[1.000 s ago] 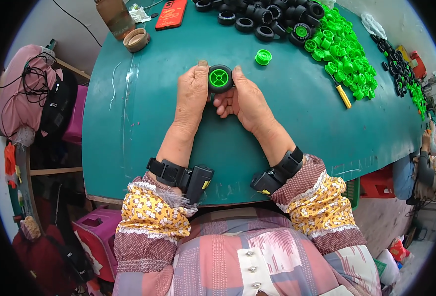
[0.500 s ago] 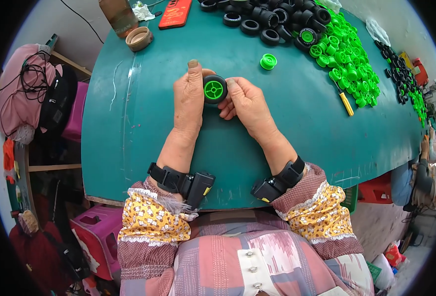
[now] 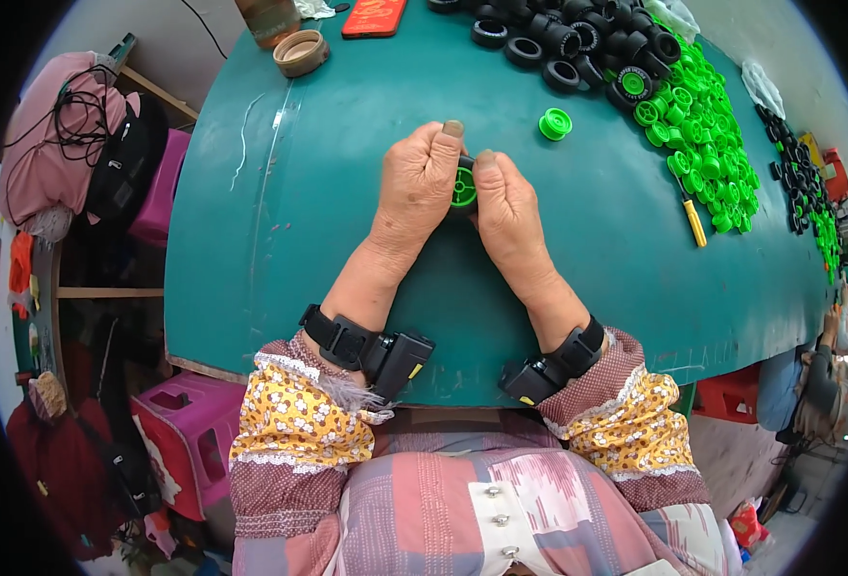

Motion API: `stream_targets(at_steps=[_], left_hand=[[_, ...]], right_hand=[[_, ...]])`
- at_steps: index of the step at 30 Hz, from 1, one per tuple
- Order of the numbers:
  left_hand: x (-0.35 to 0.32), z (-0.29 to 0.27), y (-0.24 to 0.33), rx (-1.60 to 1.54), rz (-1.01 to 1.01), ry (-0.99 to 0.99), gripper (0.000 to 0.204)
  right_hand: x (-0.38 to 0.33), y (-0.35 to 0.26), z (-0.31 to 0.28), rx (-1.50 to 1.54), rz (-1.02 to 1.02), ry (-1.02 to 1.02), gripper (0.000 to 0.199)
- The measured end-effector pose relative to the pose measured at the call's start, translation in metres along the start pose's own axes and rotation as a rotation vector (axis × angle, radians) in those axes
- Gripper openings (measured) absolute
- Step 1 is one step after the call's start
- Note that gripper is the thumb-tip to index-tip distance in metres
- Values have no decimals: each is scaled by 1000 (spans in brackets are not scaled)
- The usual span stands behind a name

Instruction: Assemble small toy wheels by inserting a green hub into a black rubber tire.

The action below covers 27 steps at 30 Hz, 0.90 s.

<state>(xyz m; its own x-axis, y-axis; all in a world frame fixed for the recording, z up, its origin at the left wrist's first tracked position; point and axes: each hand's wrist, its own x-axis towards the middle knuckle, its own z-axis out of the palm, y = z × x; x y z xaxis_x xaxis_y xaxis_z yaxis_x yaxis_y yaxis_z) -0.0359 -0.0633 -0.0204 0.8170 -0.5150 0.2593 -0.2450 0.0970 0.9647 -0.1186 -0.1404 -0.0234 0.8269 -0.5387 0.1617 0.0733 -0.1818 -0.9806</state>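
Between my two hands is a small toy wheel (image 3: 463, 185), a black tyre around a green spoked rim. My left hand (image 3: 418, 182) closes on its left side, thumb pointing up along the tyre. On the other side my right hand (image 3: 512, 206) grips it, thumb pressed over the tyre's edge. Both hands cover much of the wheel, and most of the fingers are hidden behind it. A single loose green rim (image 3: 555, 124) lies on the green table (image 3: 347, 125), beyond my right hand.
At the back are a heap of black tyres (image 3: 560, 75) and a pile of green rims (image 3: 707, 144). A yellow-handled tool (image 3: 694, 223) lies beside the rims. Back left are a round brown lid (image 3: 301, 54), a bottle (image 3: 268, 19) and a red phone (image 3: 374, 17). Stools stand around the table.
My left hand has turned inward over the wheel and the right thumb has moved onto it, so less of the wheel shows. The whole scene has shifted slightly right in view.
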Motion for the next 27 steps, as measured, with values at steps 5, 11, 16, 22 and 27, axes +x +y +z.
stream_targets(at_steps=[5, 11, 16, 22, 27], left_hand=[[1, 4, -1, -59, -31, -15, 35], [7, -18, 4, -387, -294, 27, 29], [7, -7, 1, -266, -321, -164, 25], [11, -15, -8, -421, -385, -152, 20], [7, -14, -2, -515, -411, -229, 22]], right_hand=[[2, 4, -6, 91, 72, -1, 36], [6, -4, -14, 387, 320, 11, 35], [7, 0, -20, 413, 342, -49, 36], [10, 6, -18, -119, -262, -77, 53], [9, -5, -26, -257, -246, -144, 53]])
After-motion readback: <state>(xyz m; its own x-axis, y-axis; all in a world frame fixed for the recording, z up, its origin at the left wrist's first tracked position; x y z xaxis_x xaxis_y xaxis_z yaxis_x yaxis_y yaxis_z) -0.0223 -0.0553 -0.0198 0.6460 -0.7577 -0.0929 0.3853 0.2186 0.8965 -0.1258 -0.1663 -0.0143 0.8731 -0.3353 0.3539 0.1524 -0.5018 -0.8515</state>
